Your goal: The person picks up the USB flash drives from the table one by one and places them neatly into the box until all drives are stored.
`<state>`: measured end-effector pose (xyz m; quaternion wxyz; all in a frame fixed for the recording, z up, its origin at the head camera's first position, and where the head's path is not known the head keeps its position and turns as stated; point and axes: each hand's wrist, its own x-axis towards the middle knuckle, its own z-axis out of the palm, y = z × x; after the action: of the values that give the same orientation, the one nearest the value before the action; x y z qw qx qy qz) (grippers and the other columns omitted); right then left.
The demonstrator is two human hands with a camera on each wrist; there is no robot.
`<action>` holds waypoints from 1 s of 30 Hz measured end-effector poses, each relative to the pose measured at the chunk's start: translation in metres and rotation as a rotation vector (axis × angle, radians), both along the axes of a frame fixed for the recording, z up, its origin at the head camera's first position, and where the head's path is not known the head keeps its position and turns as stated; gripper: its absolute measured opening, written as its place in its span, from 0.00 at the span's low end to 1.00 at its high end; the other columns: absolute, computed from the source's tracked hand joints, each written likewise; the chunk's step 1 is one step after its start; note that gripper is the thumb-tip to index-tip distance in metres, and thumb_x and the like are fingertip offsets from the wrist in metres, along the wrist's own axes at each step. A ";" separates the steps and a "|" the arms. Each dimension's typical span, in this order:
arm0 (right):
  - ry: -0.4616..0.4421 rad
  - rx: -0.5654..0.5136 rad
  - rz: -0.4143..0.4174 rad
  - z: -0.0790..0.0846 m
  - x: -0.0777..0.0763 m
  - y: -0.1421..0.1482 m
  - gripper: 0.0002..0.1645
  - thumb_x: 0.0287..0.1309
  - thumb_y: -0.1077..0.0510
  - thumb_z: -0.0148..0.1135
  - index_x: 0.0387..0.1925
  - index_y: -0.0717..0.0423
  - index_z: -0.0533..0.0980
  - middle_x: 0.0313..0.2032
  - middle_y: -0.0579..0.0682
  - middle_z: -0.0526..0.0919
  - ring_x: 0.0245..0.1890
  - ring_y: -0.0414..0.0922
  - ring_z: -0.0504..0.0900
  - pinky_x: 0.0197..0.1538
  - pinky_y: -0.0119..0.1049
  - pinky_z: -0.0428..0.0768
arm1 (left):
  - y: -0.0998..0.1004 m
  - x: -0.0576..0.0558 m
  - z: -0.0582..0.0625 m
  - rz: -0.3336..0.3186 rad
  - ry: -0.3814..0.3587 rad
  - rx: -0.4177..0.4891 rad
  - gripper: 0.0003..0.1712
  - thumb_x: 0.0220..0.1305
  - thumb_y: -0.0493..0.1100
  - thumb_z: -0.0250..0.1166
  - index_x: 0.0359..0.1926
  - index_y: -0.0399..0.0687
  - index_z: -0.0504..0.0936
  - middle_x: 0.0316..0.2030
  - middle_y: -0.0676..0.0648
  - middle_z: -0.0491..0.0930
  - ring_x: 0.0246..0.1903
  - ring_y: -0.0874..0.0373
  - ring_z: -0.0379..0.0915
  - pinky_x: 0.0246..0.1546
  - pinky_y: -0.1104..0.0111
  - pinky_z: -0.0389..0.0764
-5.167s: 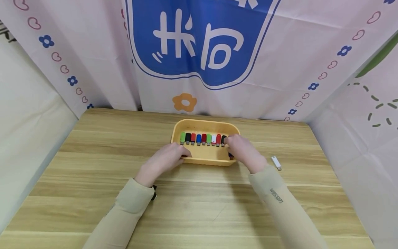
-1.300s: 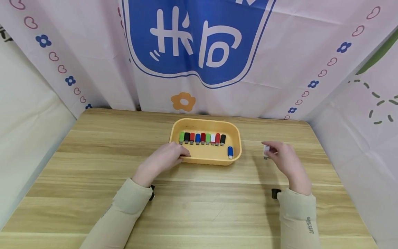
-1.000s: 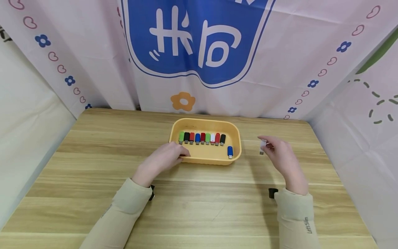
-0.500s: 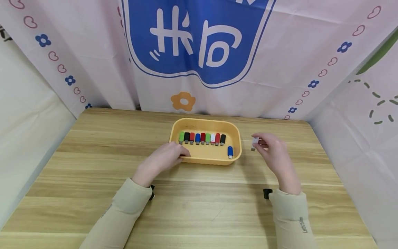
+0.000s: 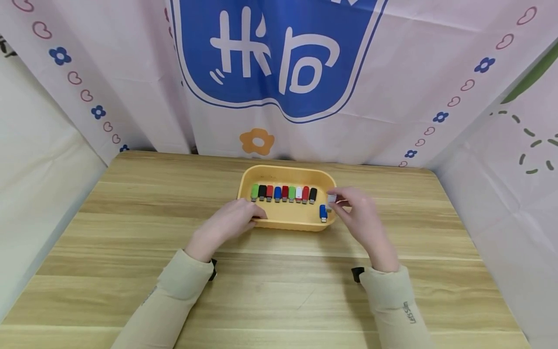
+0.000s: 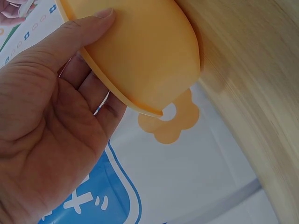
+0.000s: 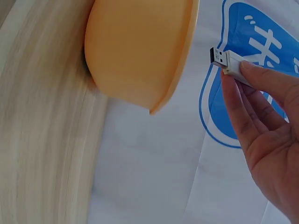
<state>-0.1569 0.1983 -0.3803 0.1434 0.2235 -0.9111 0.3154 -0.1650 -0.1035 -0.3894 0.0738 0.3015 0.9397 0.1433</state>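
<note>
My right hand (image 5: pixel 359 213) pinches a white USB flash drive (image 7: pixel 237 67) between thumb and fingertips, its metal plug bare. In the head view that drive is over the right end of a yellow plastic tray (image 5: pixel 287 226). My left hand (image 5: pixel 233 220) grips the tray's near-left rim, thumb outside and fingers over the edge in the left wrist view. Inside the tray, several flash drives stand in a row along the back, from a green one (image 5: pixel 255 192) at the left to a black one (image 5: pixel 313 195) at the right. A blue flash drive (image 5: pixel 323 213) lies alone at the front right.
The tray rests on a wood-grain table (image 5: pixel 279 300) near its back edge. Behind it hangs a white printed cloth (image 5: pixel 375 131) with a blue emblem. White cloth also hangs at both sides.
The right hand set down a blue flash drive at the tray's front right, picked up the white one from the table and carried it left over the tray. The left hand stayed on the rim.
</note>
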 end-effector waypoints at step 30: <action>-0.112 0.113 0.048 -0.032 -0.018 -0.021 0.10 0.59 0.69 0.66 0.43 0.61 0.82 0.42 0.55 0.88 0.42 0.48 0.85 0.46 0.43 0.85 | 0.000 -0.001 0.000 -0.007 -0.008 0.011 0.11 0.62 0.30 0.66 0.39 0.49 0.89 0.38 0.50 0.89 0.32 0.63 0.78 0.39 0.66 0.85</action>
<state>-0.1750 0.1769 -0.4122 0.0717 0.2347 -0.9284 0.2790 -0.1661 -0.1038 -0.3897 0.0767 0.3047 0.9375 0.1493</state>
